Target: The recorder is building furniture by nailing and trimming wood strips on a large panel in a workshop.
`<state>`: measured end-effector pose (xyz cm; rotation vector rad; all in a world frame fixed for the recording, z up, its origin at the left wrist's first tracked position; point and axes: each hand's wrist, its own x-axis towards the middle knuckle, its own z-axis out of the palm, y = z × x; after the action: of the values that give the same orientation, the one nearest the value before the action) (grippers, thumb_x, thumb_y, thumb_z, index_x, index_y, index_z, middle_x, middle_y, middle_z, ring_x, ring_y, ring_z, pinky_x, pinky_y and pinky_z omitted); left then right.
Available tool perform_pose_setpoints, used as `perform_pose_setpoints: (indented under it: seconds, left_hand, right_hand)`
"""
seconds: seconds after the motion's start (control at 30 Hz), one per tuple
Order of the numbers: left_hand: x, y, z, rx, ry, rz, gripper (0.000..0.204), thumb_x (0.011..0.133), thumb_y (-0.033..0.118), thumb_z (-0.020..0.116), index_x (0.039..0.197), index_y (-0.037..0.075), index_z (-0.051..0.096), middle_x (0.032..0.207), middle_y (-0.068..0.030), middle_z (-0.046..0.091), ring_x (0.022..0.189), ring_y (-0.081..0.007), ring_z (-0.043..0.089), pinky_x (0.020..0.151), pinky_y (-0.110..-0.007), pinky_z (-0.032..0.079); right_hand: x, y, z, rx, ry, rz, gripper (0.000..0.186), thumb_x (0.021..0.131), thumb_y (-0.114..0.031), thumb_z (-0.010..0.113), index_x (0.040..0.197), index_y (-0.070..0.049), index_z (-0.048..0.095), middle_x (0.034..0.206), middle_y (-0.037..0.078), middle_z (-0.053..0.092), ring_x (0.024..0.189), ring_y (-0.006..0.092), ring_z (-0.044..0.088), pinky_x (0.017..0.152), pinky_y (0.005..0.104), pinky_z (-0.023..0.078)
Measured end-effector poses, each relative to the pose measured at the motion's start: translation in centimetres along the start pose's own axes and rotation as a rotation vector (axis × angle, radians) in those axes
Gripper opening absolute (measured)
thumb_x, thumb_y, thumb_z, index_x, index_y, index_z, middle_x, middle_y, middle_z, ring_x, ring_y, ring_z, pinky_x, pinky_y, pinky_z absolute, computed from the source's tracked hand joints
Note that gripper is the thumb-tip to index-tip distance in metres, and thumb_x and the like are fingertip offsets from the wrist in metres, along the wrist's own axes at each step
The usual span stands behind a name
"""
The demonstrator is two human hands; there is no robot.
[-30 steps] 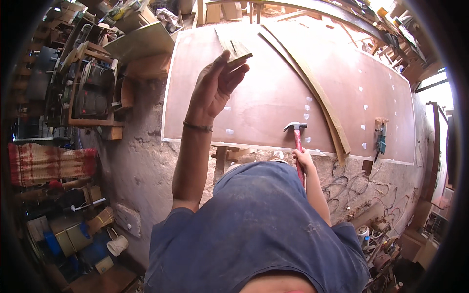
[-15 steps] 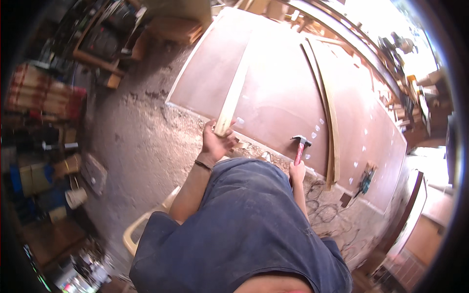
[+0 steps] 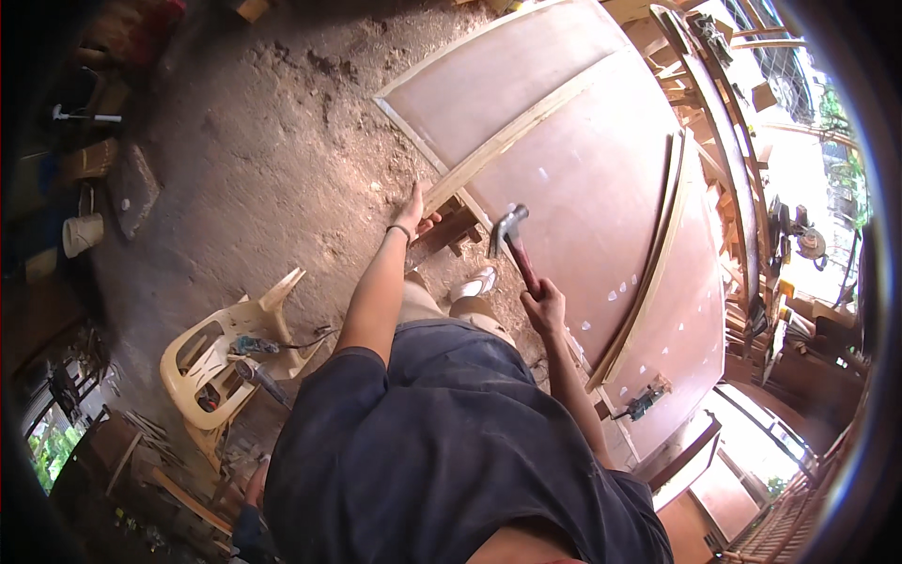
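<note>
My left hand (image 3: 413, 218) holds the near end of a long pale wooden strip (image 3: 526, 122), fingers curled beneath it. The strip lies across a large pinkish-brown panel (image 3: 564, 188), running away to the far right. In my right hand (image 3: 545, 306) is a claw hammer (image 3: 521, 256) with a red handle, gripped low on the handle. The hammer's metal head is raised to the right of the strip's near end, apart from it. Dark wooden pieces (image 3: 449, 231) show under the panel's edge by my left hand.
Two thin curved strips (image 3: 648, 273) lie on the panel's right part, near a greenish power tool (image 3: 644, 404). A cream plastic chair (image 3: 202, 362) with power tools on it stands at my left. Wood scraps (image 3: 742, 202) crowd the far right. Sawdust covers the floor (image 3: 272, 188).
My view has turned, bringing the chair into sight. The hammer has come up and left, closer to the strip's near end. My left hand stays at that end.
</note>
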<state>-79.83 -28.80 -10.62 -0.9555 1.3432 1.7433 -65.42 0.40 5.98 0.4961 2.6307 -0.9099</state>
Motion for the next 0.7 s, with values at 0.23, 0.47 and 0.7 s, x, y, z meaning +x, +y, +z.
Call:
perform_pose_setpoints:
  seconds: [0.23,0.47,0.7]
  left_hand:
    - [1.9,2.3,2.3,0.079,-0.121,0.017,0.085,0.09,0.079,0.017,0.104,0.009,0.064,0.056,-0.0032,0.055,0.038,-0.0099,0.043,0.035,-0.024,0.033]
    - [2.5,3.0,2.8,-0.043,-0.228,-0.166,0.08,0.091,0.078,0.015,0.116,0.014,0.055,0.052,0.0016,0.043,0.037,-0.0084,0.033,0.034,-0.025,0.026]
    - [2.0,2.6,0.6,-0.07,-0.372,-0.023,0.064,0.097,0.066,0.029,0.118,0.012,0.056,0.059,0.0034,0.046,0.045,-0.006,0.037,0.037,-0.021,0.028]
  right_hand:
    - [2.6,-7.5,5.5,0.374,-0.024,-0.089,0.018,0.078,-0.011,0.048,0.091,0.0,0.057,0.067,0.01,0.047,0.063,0.0212,0.049,0.062,0.0363,0.043]
    - [7.3,-7.0,10.4,-0.134,-0.088,0.037,0.028,0.077,-0.024,0.055,0.093,-0.004,0.066,0.076,0.027,0.063,0.075,0.0436,0.064,0.071,0.05,0.049]
    - [5.7,-9.1,9.4,-0.036,0.008,0.178,0.032,0.08,-0.03,0.054,0.093,-0.004,0.068,0.081,0.026,0.066,0.081,0.044,0.065,0.076,0.0512,0.05]
